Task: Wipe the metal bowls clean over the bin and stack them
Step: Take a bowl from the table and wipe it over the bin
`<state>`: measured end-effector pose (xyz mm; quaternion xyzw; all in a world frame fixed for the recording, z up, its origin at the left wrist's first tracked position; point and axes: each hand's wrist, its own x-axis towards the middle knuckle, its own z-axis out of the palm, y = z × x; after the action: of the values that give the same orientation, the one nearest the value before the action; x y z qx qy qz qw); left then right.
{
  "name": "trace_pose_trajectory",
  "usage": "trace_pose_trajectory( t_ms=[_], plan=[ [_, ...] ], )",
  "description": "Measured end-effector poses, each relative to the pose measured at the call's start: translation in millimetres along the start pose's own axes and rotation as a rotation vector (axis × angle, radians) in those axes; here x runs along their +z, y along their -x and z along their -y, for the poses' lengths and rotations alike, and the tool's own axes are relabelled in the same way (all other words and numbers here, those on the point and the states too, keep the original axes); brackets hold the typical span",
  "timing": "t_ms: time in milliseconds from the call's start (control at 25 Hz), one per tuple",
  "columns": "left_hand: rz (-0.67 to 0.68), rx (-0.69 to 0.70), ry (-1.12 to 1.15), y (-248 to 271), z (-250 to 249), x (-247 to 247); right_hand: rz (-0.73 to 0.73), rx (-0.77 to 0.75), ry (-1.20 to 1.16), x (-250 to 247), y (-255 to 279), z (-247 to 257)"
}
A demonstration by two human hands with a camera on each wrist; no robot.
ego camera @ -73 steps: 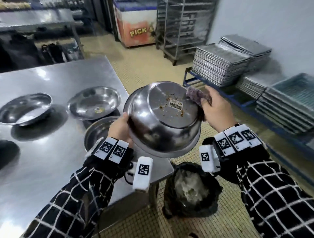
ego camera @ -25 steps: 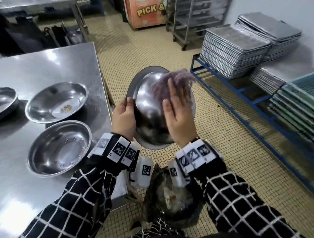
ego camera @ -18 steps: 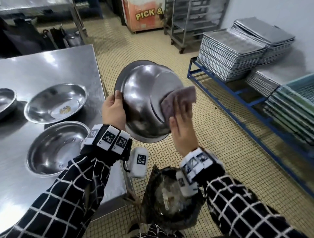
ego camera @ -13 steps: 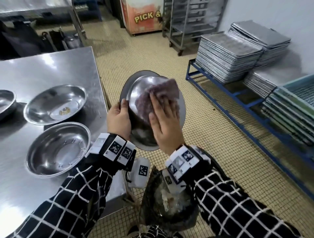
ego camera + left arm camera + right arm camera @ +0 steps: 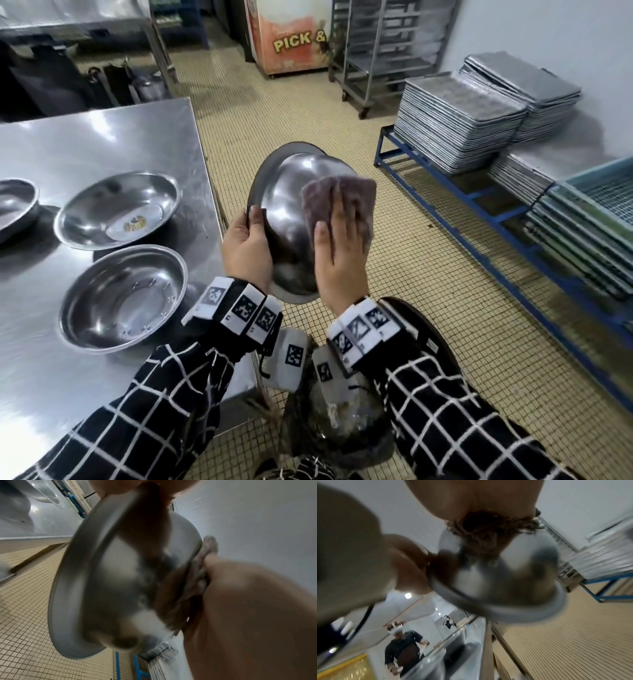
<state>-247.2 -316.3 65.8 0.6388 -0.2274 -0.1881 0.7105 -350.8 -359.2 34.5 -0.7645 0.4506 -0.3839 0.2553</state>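
Note:
My left hand (image 5: 247, 247) grips the rim of a metal bowl (image 5: 286, 198) held on edge, its outer underside facing me, above the black-lined bin (image 5: 346, 421). With straight fingers my right hand (image 5: 342, 246) presses a purple cloth (image 5: 342, 192) flat against the bowl's base. The left wrist view shows the bowl (image 5: 109, 588) with the cloth (image 5: 200, 574) squeezed under the right hand. The bowl (image 5: 505, 582) and the cloth (image 5: 488, 534) are blurred in the right wrist view. Three more bowls lie on the steel table (image 5: 102, 137): one near me (image 5: 123, 298), one with residue (image 5: 116, 209), one at the left edge (image 5: 13, 205).
Stacks of metal trays (image 5: 459, 109) sit on a blue low rack (image 5: 479, 219) to the right. A wheeled rack (image 5: 383, 44) and a freezer marked "PICK &" (image 5: 291, 37) stand at the back. Another person (image 5: 404, 655) is visible in the right wrist view.
The right hand has rubbed the cloth back and forth over the bowl's underside; it now sits further right than half a second ago. The barcode sticker and crumbs seen earlier no longer show.

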Motion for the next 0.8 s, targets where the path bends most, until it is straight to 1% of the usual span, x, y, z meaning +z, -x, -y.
trace_pose_trajectory(
  t_ms=[80,120,160,240,320,400,480,520,600,640,680,720,760,800],
  plan=[
    [0.061,0.006,0.027,3.7,-2.0,1.2,-0.091,0.048,0.041,-13.3,-33.4,-2.3],
    [0.077,0.006,0.022,3.9,-1.8,1.4,-0.109,0.099,0.014,-24.3,-44.7,-9.7],
    [0.082,0.002,0.005,3.7,-0.5,0.5,-0.11,0.18,-0.04,-34.5,-48.3,-18.4],
    [0.094,0.018,-0.057,3.0,6.4,-3.3,-0.065,0.33,-0.059,-48.6,-37.1,-39.5],
    [0.137,0.053,-0.181,2.3,15.0,-9.6,-0.046,0.37,0.037,-56.6,-16.5,-57.9],
    [0.204,0.082,-0.357,2.0,21.6,-16.3,-0.092,0.287,0.116,-54.8,-1.5,-66.6],
    [0.273,0.125,-0.559,2.8,23.1,-19.2,-0.184,0.131,0.124,-53.8,4.8,-56.3],
    [0.31,0.157,-0.624,3.4,23.3,-19.0,-0.206,0.051,0.106,-51.3,6.0,-47.1],
    [0.377,0.209,-0.664,6.0,21.7,-15.4,-0.183,-0.117,0.105,-42.0,9.3,-26.6],
    [0.396,0.224,-0.641,6.4,20.7,-13.5,-0.156,-0.167,0.149,-34.4,11.0,-21.2],
    [0.404,0.223,-0.599,6.0,19.8,-11.7,-0.138,-0.18,0.196,-28.8,11.0,-18.5],
    [0.404,0.204,-0.554,5.8,16.8,-11.1,-0.121,-0.149,0.197,-26.4,9.1,-20.6],
    [0.397,0.184,-0.522,4.7,13.0,-11.3,-0.096,-0.075,0.14,-28.3,5.0,-22.7],
    [0.387,0.18,-0.509,3.1,10.1,-12.6,-0.072,0.053,0.04,-32.9,0.7,-27.2]
  ],
)
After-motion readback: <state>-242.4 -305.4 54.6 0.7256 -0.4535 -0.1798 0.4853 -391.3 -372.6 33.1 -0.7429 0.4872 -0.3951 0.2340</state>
